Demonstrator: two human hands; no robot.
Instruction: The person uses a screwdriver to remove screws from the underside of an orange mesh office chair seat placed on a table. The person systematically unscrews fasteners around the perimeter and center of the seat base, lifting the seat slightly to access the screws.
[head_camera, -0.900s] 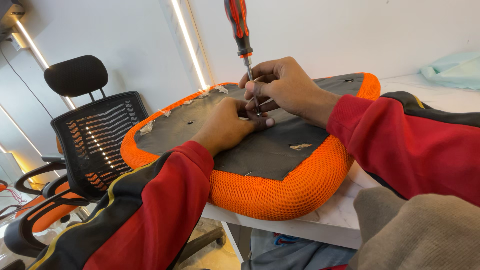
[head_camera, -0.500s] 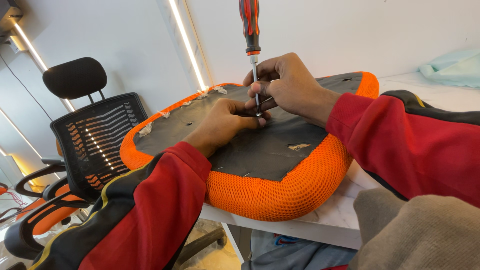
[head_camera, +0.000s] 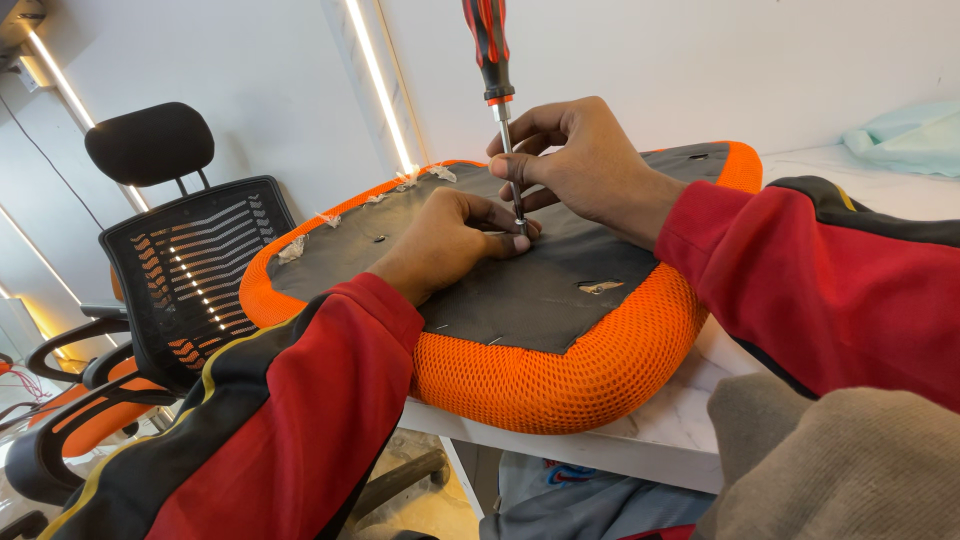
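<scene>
An orange mesh seat cushion (head_camera: 560, 385) lay upside down on the white tabletop (head_camera: 680, 430), its dark grey underside facing up. The left hand (head_camera: 450, 240) rested on that fabric, fingers curled together beside the tip of a screwdriver (head_camera: 497, 90). The right hand (head_camera: 585, 165) pinched the metal shaft between its fingers, holding the red-and-black-handled tool upright against the cushion's middle. Farther left stood a black mesh office chair (head_camera: 190, 270), and at the far right a pale green cloth (head_camera: 905, 140).

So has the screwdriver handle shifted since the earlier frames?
Yes. The screwdriver handle has tipped slightly left against the wall light strip, while its tip stays at the same spot on the seat cushion.
</scene>
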